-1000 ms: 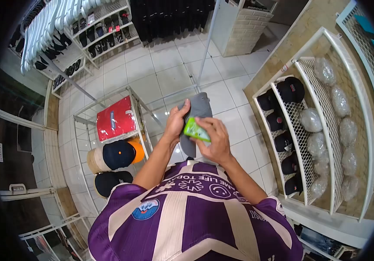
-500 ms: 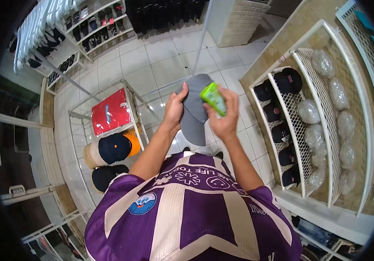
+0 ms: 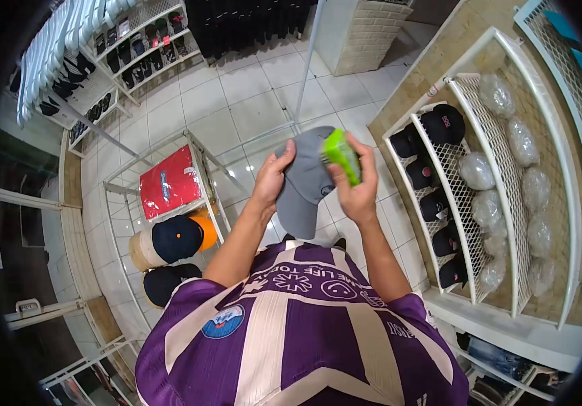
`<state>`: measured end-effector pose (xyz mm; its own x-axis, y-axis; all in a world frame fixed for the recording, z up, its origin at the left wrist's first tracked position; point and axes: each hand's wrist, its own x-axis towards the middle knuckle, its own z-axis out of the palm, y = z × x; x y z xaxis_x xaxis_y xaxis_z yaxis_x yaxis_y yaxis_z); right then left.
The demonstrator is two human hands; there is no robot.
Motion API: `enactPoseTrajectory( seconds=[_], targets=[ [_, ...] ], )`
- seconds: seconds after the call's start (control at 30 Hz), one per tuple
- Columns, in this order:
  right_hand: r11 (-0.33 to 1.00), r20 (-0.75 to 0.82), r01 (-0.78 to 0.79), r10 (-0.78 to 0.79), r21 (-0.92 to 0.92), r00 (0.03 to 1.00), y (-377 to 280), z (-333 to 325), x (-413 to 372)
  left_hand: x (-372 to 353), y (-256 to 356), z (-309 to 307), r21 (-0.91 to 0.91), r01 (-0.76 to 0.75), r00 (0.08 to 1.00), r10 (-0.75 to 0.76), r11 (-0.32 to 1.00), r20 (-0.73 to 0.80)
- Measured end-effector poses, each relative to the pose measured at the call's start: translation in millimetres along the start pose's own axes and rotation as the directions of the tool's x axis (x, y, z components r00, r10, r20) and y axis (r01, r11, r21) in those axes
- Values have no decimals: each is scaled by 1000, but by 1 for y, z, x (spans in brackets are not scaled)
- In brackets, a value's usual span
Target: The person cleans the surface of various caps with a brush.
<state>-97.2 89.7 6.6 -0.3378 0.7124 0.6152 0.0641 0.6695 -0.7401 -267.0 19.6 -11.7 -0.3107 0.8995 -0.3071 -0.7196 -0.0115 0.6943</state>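
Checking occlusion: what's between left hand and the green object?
The gray cap, head view; left hand grips its edge, right hand holds the green object.

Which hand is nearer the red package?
Left. The left hand, gripping the grey cap, is on the side toward the red package; the right hand, holding a green tool, is beyond the cap.

White tiled floor (image 3: 250, 101) carries a white wire rack (image 3: 199, 145) at left. On the rack: red plastic-wrapped package (image 3: 168, 183), navy cap (image 3: 177, 238), orange cap (image 3: 208, 230), beige cap (image 3: 139, 252), black cap (image 3: 166, 284). Wall mesh display (image 3: 507, 271) at right holds black caps (image 3: 443, 124) and plastic-wrapped caps (image 3: 497, 95).
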Motion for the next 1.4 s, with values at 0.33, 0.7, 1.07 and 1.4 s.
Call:
enactPoseTrajectory(
  seconds=[0.33, 0.7, 1.07, 1.4],
  targets=[
    [971, 22, -206, 205, 125, 979, 12, 4, -1, -9, -2, -19, 47, 51, 985, -58, 998, 161],
    [996, 28, -64, 66, -55, 997, 18, 11, -7, -4, -5, -31, 139, -14, 964, -23, 990, 264],
    [967, 97, -194, 212, -167, 972, 30, 5, 1, -2, 7, -29, 223, -96, 961, 32, 970, 275],
    [993, 51, -58, 64, -103, 997, 17, 21, 5, -7, 20, -31, 120, -194, 936, 147, 974, 319]
  ],
)
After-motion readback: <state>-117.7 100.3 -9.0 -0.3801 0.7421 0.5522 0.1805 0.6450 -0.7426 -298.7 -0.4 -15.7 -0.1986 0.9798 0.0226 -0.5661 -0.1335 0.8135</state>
